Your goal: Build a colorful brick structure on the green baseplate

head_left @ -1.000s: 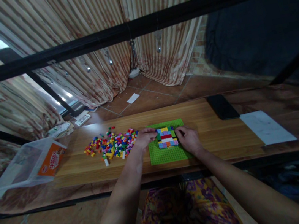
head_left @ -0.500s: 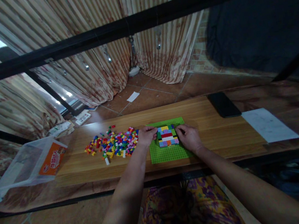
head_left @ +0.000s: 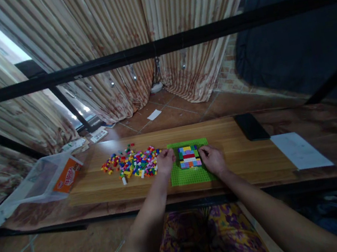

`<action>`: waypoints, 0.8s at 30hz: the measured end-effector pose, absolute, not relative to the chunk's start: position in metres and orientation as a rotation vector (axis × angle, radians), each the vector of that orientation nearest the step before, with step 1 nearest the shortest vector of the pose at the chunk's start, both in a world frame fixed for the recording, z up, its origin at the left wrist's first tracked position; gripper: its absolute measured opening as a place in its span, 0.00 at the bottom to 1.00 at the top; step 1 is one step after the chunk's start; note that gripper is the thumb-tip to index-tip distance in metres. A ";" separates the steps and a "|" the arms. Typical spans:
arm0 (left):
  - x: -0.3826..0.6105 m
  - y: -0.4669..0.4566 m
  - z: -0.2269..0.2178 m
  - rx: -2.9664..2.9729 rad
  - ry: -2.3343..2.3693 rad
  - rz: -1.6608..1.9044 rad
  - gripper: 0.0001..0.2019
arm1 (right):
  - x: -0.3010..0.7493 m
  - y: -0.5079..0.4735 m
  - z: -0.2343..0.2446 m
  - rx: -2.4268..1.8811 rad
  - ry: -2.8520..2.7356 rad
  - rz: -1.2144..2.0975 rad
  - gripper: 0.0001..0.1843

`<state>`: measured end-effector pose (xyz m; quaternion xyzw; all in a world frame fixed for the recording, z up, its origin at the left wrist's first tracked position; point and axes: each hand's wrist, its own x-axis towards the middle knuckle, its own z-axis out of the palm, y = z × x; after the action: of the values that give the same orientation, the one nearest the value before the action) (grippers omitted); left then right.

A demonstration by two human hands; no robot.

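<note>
A green studded baseplate [head_left: 192,177] lies on the wooden board, carrying a low block of toy building bricks [head_left: 189,156] in rows of several colours. Over the baseplate's left edge is my left hand [head_left: 165,163], apart from the built block, its fingertips pressed together. My right hand [head_left: 214,160] rests at the right edge of the baseplate, thumb and forefinger pinched close to the block's right side. Whether either hand has a small brick between its fingertips is too small to make out. A pile of loose bricks [head_left: 139,162] spreads out left of my left hand.
At the left stands a clear plastic box [head_left: 39,177] with an orange label. A black phone [head_left: 251,127] and a white paper sheet [head_left: 300,150] lie to the right. The wooden board [head_left: 231,132] sits on a table with dark rails. Striped curtains [head_left: 106,32] hang behind.
My left hand has drawn back leftward from the brick block, leaving a gap. My right hand stays by the block's right side. The camera view has shifted slightly.
</note>
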<state>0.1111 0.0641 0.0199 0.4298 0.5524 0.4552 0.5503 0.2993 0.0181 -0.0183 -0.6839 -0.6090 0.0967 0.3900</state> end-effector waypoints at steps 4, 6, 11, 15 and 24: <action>0.091 0.020 0.015 1.066 1.286 1.127 0.10 | 0.300 0.019 -0.020 -1.735 -1.550 0.237 0.16; 0.078 -0.007 0.011 1.226 1.299 1.089 0.08 | 0.301 0.020 -0.022 -1.728 -1.554 0.229 0.16; 0.043 -0.052 0.013 1.448 1.447 0.997 0.06 | 0.304 0.020 -0.024 -1.720 -1.576 0.219 0.18; 0.025 -0.057 0.021 1.499 1.564 1.010 0.06 | 0.304 0.020 -0.025 -1.701 -1.578 0.211 0.19; 0.021 -0.057 0.014 1.603 1.843 0.892 0.08 | 0.306 0.019 -0.025 -1.663 -1.569 0.240 0.19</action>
<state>0.0207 -0.0575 0.0135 0.5941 0.6829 0.3305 0.2673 0.3064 0.0194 -0.0246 -0.6601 -0.6228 0.0952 0.4090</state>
